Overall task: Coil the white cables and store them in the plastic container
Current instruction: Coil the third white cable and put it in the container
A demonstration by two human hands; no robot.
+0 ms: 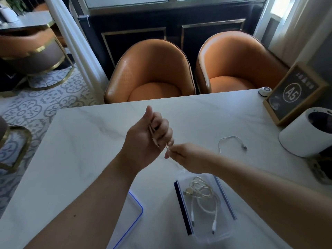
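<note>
Left hand [150, 135] curls round a partly coiled white cable [156, 141] above the middle of the tabletop [86, 159]; right hand [186, 157] pinches its free end. The plastic container [181, 202], by the near edge, holds other cables [203, 193]. If either grip slackens, the loops would likely spring apart.

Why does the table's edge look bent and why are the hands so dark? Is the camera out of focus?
Head view: the wide-angle lens bends straight lines, such as the marble table's far edge; the window at upper right is blown out, so the left hand and right hand look dark; the thin white cable they hold is soft and hard to trace.
</note>
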